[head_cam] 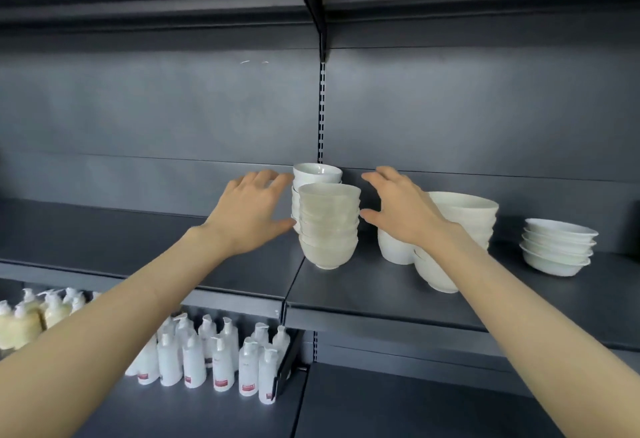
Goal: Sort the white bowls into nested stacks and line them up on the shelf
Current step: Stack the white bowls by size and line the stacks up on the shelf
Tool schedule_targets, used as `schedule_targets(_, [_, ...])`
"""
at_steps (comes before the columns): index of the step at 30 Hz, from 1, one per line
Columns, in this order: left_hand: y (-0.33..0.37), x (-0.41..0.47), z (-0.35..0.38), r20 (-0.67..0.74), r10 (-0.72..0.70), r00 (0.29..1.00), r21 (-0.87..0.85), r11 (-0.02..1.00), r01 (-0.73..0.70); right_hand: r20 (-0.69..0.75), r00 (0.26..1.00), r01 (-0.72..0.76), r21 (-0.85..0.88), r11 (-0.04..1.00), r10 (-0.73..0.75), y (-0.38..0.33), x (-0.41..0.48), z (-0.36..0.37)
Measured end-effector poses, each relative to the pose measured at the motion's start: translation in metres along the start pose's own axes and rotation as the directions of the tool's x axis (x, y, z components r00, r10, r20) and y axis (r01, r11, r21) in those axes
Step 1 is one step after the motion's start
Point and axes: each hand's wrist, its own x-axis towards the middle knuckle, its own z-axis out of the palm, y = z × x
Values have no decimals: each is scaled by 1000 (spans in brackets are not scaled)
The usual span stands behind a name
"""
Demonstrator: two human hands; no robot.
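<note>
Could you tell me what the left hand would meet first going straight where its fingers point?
Most likely the rear stack of small bowls; the left hand looks close to it, though depth is unclear.

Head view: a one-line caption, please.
Open left hand and right hand flank two small-bowl stacks on the dark shelf.

Both bare arms outstretched, left forearm (pixel 121 316) entering from 8 o'clock and right forearm (pixel 519 299) from 4 o'clock, converging toward frame centre. The left hand (pixel 252 212) is palm down, fingers straight and spread, thumb pointing to 3 o'clock. The right hand (pixel 405 209) mirrors it, fingers extended, thumb toward 9 o'clock, the two hands apart.
</note>
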Motion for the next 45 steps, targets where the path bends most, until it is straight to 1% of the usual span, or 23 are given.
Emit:
schedule_targets(3, [-19, 23, 6, -15, -2, 1000, -30, 1000, 2, -40, 999, 5, -10, 1000, -5, -2, 27, 5])
schedule_targets(6, [-39, 38, 21, 3, -1, 1000, -91, 996, 2, -58, 998, -10, 18, 1000, 11, -4, 47, 12])
schedule_targets(8, [-51, 43, 35, 42, 0, 999, -160, 987, 7, -40, 998, -42, 49, 998, 44, -5, 55, 22])
schedule_targets(12, [-68, 56, 72, 170, 47, 984, -320, 947, 10, -40, 993, -108, 105, 989, 113, -9, 61, 40])
schedule_targets(13, [-71, 60, 80, 205, 66, 976, -388, 922, 20, -44, 990, -128, 130, 983, 135, -9, 61, 43])
schedule_targets(16, [-76, 74, 102, 282, 128, 951, -595, 801, 68, -44, 977, -195, 216, 957, 209, -13, 65, 57])
schedule_targets(20, [-83, 85, 129, 336, 244, 910, -675, 736, 52, 11, 943, -316, 345, 884, 333, -21, 73, 78])
schedule_targets(22, [-89, 88, 144, 362, 304, 881, -714, 699, 53, 15, 924, -352, 419, 837, 381, -25, 77, 87])
schedule_targets(24, [-91, 90, 159, 379, 358, 853, -772, 631, 78, 3, 906, -374, 476, 796, 424, -29, 80, 96])
schedule_targets(27, [-86, 92, 173, 367, 440, 820, -846, 524, 97, -21, 878, -402, 512, 759, 478, -32, 84, 102])
schedule_targets(31, [-83, 98, 193, 306, 431, 849, -901, 419, 112, 0, 844, -463, 506, 728, 537, -31, 85, 103])
schedule_targets(35, [-77, 102, 203, 280, 424, 861, -918, 381, 110, 9, 836, -485, 483, 729, 549, -27, 86, 100])
schedule_targets(40, [-58, 113, 211, 259, 455, 852, -932, 350, 96, 18, 810, -525, 468, 711, 586, -14, 81, 92])
schedule_targets(45, [-41, 122, 220, 285, 449, 847, -918, 383, 106, 10, 795, -544, 453, 706, 606, 3, 79, 86])
